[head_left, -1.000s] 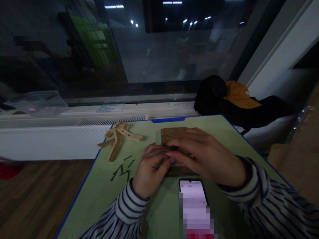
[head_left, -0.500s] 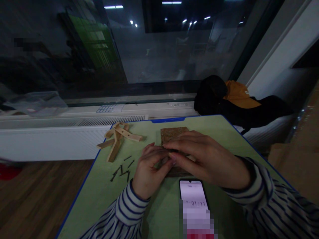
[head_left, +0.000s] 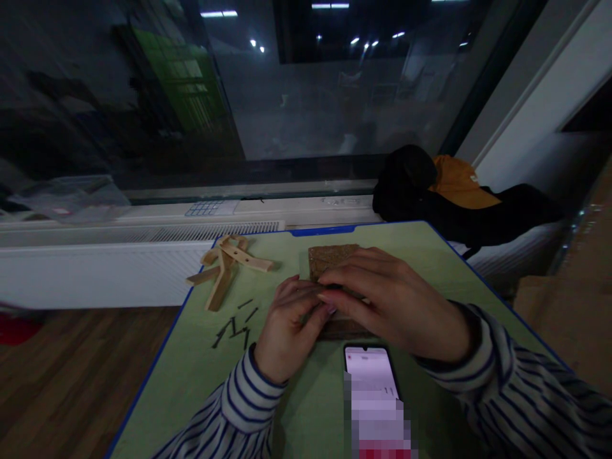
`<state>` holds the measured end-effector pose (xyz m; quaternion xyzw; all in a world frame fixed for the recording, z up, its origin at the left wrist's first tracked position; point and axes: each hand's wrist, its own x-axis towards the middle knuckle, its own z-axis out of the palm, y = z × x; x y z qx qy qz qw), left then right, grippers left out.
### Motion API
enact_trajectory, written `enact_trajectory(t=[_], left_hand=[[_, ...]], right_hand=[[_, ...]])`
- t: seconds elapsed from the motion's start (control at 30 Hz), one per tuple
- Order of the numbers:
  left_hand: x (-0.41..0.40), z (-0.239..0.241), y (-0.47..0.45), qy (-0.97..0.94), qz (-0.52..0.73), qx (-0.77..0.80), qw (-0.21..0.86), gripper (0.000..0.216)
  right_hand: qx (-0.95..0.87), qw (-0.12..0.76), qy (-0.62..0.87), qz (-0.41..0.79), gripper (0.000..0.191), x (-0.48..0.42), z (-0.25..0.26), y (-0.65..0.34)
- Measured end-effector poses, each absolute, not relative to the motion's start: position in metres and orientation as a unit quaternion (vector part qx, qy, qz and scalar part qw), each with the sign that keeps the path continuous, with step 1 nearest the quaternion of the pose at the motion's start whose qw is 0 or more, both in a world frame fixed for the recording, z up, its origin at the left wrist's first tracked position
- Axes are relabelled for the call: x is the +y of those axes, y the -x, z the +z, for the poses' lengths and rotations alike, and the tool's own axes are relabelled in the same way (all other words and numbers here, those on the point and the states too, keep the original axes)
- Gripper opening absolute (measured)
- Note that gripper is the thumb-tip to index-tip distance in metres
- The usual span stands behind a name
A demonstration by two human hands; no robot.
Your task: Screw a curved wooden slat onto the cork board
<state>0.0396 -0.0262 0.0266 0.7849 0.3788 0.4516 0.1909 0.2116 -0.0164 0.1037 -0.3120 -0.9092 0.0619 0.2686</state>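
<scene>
A brown cork-like board (head_left: 329, 259) lies on the green table (head_left: 191, 376). My left hand (head_left: 287, 331) rests at the board's left edge with its fingers pinched together on something I cannot make out. My right hand (head_left: 396, 303) covers the board's middle, its fingers curled and meeting the left fingertips; a small dark piece shows between them. Most of the board is hidden under both hands.
Loose wooden strips (head_left: 227, 264) lie at the table's far left, with several small dark pins (head_left: 234, 325) nearer me. A lit phone (head_left: 373, 382) lies in front of the board. A black bag with an orange cap (head_left: 454, 185) sits on the sill beyond.
Both hands stay over the board; the right fingers have shifted slightly. The phone's screen display changed.
</scene>
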Motion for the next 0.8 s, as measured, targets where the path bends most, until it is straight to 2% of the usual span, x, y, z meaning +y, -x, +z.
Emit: enact_trajectory(t=[0.2, 0.5, 0.8], left_hand=[[-0.0253, 0.0227, -0.0393, -0.761, 0.475, 0.415, 0.153, 0.011], [-0.0266, 0.0206, -0.0349, -0.763, 0.473, 0.408, 0.167, 0.008], [-0.0263, 0.0255, -0.0385, -0.779, 0.459, 0.384, 0.187, 0.014]], right_hand=[[-0.911, 0.271, 0.304, 0.068, 0.019, -0.0159, 0.1056, -0.2099], [-0.915, 0.279, 0.267, 0.121, 0.023, -0.0177, 0.1080, -0.2127], [-0.912, 0.274, 0.289, 0.098, 0.019, -0.0145, 0.1077, -0.2120]])
